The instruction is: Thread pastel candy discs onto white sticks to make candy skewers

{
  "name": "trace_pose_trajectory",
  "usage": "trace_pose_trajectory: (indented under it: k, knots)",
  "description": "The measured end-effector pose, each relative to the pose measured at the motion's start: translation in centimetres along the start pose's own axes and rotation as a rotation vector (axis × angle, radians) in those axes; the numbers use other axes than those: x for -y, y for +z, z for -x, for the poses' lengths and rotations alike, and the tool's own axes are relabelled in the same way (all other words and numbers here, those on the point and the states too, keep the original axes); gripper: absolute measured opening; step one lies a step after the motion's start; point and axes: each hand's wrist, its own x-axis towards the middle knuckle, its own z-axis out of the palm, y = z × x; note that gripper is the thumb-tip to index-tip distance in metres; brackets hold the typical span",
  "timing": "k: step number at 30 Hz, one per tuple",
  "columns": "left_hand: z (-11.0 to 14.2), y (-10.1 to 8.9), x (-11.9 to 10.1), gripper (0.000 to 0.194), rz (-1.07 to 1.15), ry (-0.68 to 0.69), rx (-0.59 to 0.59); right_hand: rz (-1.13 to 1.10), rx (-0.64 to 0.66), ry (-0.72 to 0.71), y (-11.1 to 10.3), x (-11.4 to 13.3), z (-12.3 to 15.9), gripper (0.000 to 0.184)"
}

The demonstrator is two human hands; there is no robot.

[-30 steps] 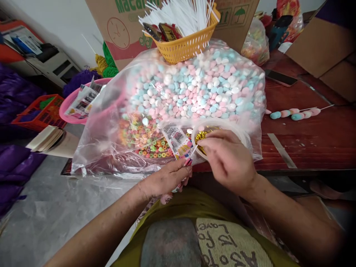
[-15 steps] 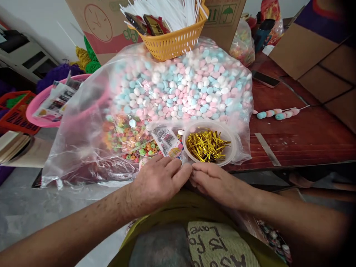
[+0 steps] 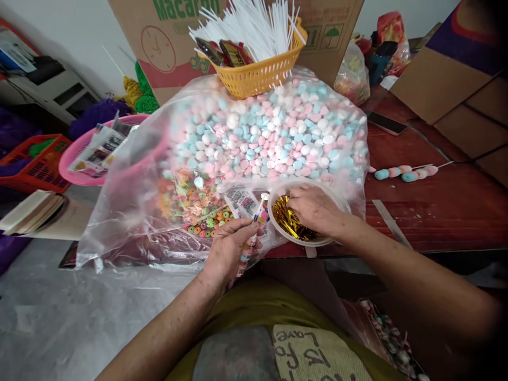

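My left hand (image 3: pixel 234 241) is closed around a wrapped marshmallow skewer (image 3: pixel 246 253), held in front of the table edge. Its printed wrapper is gathered at the top, where a white stick end (image 3: pixel 263 197) pokes out above my thumb. Part of the skewer is hidden by my fingers. To the right, my right hand (image 3: pixel 315 209) reaches down into a clear round bowl (image 3: pixel 273 225) of gold twist ties (image 3: pixel 289 218). Its fingers are bent in among the ties, and the fingertips are partly covered. Flat printed wrappers (image 3: pixel 240 201) lie just left of the bowl.
A large clear bag of pastel marshmallows (image 3: pixel 273 132) fills the middle, with a yellow basket (image 3: pixel 257 76) of white sticks on it. Colourful ring candies (image 3: pixel 210 222) lie in front. Marshmallow skewers (image 3: pixel 416 173) and a phone (image 3: pixel 384 123) lie right; a pink basket (image 3: pixel 67 172) stands left.
My hands were together at the skewer's top, then side by side at the table edge. Now they are apart: the left holds the skewer raised, the right has moved into the bowl.
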Motion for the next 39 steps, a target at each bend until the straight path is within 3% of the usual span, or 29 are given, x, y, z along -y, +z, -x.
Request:
trace_pose_trajectory:
  k: [2, 5, 8, 11, 16, 22, 25, 28, 29, 32, 36, 38, 39]
  knots:
    - [-0.2, 0.0, -0.2, 0.022, 0.027, 0.028, 0.012, -0.089, -0.087, -0.033, -1.5, 1.1, 0.7, 0.021]
    - [-0.2, 0.3, -0.3, 0.022, 0.042, 0.04, 0.015, -0.392, -0.204, -0.005, -3.0, 4.6, 2.3, 0.025]
    - [0.3, 0.8, -0.3, 0.019, 0.008, 0.048, 0.0, -0.686, -0.26, 0.0, -2.5, 8.5, 3.1, 0.032]
    - [0.9, 0.8, -0.1, 0.012, -0.032, 0.085, 0.051, -0.809, -0.264, 0.041, -1.1, 10.5, 2.9, 0.04]
    - [1.6, -0.6, 0.3, 0.015, -0.089, 0.138, 0.169, -0.846, -0.119, 0.129, -0.9, 10.4, 2.6, 0.053]
    - [2.7, -1.4, 0.1, 0.033, -0.311, 0.069, 0.315, -0.655, -0.146, 0.177, -1.0, 10.3, 2.7, 0.062]
    - [2.5, -1.1, 0.5, 0.037, -0.221, 0.127, 0.242, -0.538, -0.271, 0.183, 0.2, 11.2, 2.7, 0.061]
    - [2.0, -1.0, 0.9, 0.036, -0.101, 0.244, 0.177, -0.577, -0.524, 0.269, 1.4, 12.0, 2.9, 0.053]
    - [1.8, -1.1, 0.8, 0.036, -0.081, 0.265, 0.187, -0.611, -0.551, 0.282, 1.5, 12.0, 2.9, 0.045]
    - [1.7, -1.6, 0.2, 0.033, -0.019, 0.125, 0.275, -0.628, -0.423, 0.12, 0.6, 11.3, 3.2, 0.018]
    - [1.9, -2.3, -1.1, 0.031, 0.054, -0.164, 0.513, -0.568, -0.366, -0.309, -1.9, 9.7, 3.1, 0.016]
    - [2.0, -2.4, -1.4, 0.037, 0.09, -0.201, 0.645, -0.642, -0.315, -0.442, -2.8, 9.5, 2.8, 0.015]
    - [2.0, -2.4, -1.4, 0.04, 0.125, -0.191, 0.671, -0.692, -0.268, -0.443, -3.1, 9.6, 2.6, 0.013]
